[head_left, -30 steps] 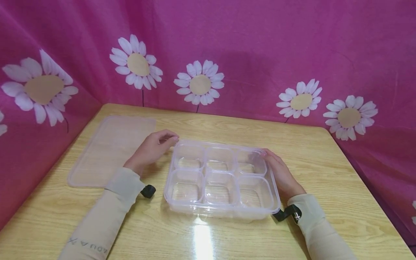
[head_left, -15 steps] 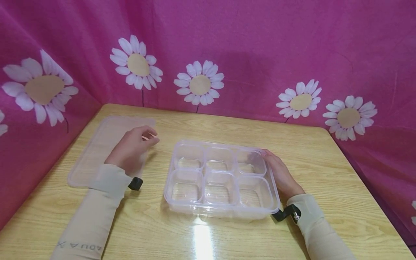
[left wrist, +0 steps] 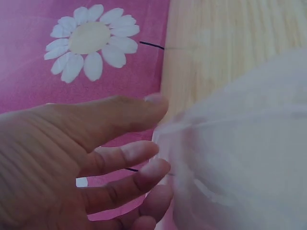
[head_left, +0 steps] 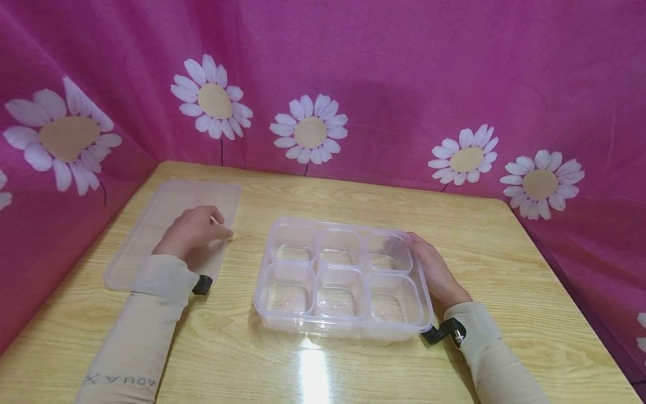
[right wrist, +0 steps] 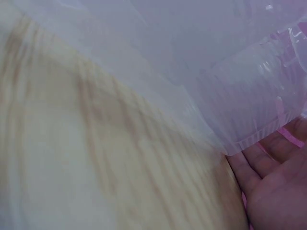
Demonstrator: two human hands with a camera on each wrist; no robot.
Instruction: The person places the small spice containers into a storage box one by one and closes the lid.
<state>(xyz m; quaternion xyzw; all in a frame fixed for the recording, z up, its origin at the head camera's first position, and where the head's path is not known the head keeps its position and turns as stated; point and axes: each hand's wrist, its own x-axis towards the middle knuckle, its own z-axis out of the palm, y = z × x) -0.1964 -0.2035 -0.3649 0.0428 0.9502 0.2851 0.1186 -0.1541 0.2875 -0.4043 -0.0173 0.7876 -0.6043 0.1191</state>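
A clear plastic container [head_left: 342, 321] with several square compartments sits on the table. Its flat translucent lid [head_left: 143, 247] lies at the left. Over the lid's right half hovers my left hand [head_left: 190, 229], fingers loosely bent and thumb apart from them. The left wrist view shows nothing between those fingers, with the pale lid [left wrist: 249, 158] beyond the fingertips. At the container's right side, my right hand [head_left: 438, 275] rests along the wall, a fingertip at the far right corner of the rim. In the right wrist view its fairly straight fingers [right wrist: 261, 160] touch the clear wall [right wrist: 249, 91], their tips partly hidden.
The light wood table [head_left: 348, 193] is backed and flanked by a magenta curtain [head_left: 383, 84] printed with daisies. A bright light reflection [head_left: 314, 373] shows on the wood in front of the container. Black wrist mounts [head_left: 203, 285] sit at both cuffs.
My left hand has moved left from the container's far left corner to over the lid. The right hand, the container and the lid have stayed in place.
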